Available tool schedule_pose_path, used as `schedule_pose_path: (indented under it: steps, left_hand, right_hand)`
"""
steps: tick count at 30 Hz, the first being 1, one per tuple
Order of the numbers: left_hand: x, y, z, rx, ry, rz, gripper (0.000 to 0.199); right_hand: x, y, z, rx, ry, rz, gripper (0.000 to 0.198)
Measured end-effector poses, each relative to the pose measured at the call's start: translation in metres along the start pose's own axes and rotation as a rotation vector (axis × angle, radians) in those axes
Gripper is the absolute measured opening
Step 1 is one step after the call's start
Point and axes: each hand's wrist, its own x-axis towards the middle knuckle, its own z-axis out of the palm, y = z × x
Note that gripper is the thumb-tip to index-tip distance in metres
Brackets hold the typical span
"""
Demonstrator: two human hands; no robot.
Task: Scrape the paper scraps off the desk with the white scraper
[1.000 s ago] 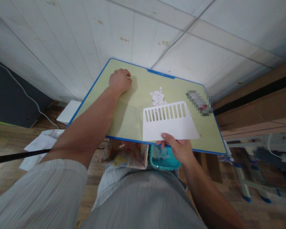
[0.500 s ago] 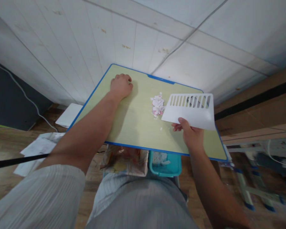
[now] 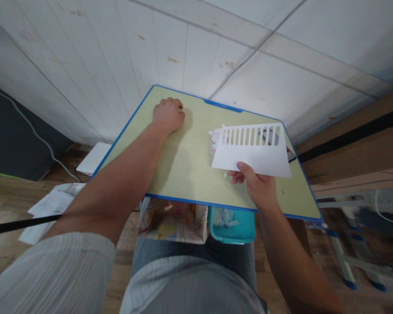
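My right hand (image 3: 260, 185) grips the lower edge of a white slotted sheet (image 3: 252, 157), thumb on top. A row of long openings runs along the sheet's far side. Its left end covers part of a small heap of torn paper scraps (image 3: 214, 137), white with some pink. My left hand (image 3: 168, 115) rests on the far left of the pale yellow tabletop (image 3: 196, 170), its fingers curled in and no object showing in them. A dark-edged flat object (image 3: 291, 155) lies mostly hidden behind the sheet.
Below the table's front edge are an open patterned bag (image 3: 173, 220) and a teal plastic tub (image 3: 234, 226) with pale scraps inside. A white wall (image 3: 170, 52) rises behind the table. Cardboard boxes (image 3: 347, 152) stand at the right. Papers (image 3: 52, 203) lie at lower left.
My right hand has moved the slotted sheet left, so it now overlaps the paper scraps and uncovers more of the dark-edged object. My left hand stays on the tabletop.
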Motion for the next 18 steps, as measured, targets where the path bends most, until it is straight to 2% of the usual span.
schedule_pose_path:
  steps: [3, 9, 12, 14, 18]
  left_hand:
    - [0.001, -0.003, 0.0, -0.039, -0.021, -0.019, 0.048]
    - [0.007, -0.001, 0.002, -0.093, -0.076, -0.093, 0.1]
    - [0.007, 0.002, 0.0, -0.093, -0.09, -0.103, 0.111]
    - [0.007, 0.004, -0.002, -0.079, -0.095, -0.104, 0.102]
    - [0.008, 0.005, -0.001, -0.03, -0.073, -0.106, 0.055]
  right_hand:
    - [-0.002, 0.003, 0.005, -0.014, 0.001, 0.008, 0.035]
    - [-0.006, 0.006, 0.006, -0.056, -0.028, -0.035, 0.035]
    - [-0.019, 0.003, 0.004, -0.085, -0.052, -0.006, 0.037]
    - [-0.031, 0.0, 0.003, -0.097, -0.059, 0.004, 0.035]
    - [-0.049, -0.006, -0.004, -0.138, -0.098, -0.013, 0.041]
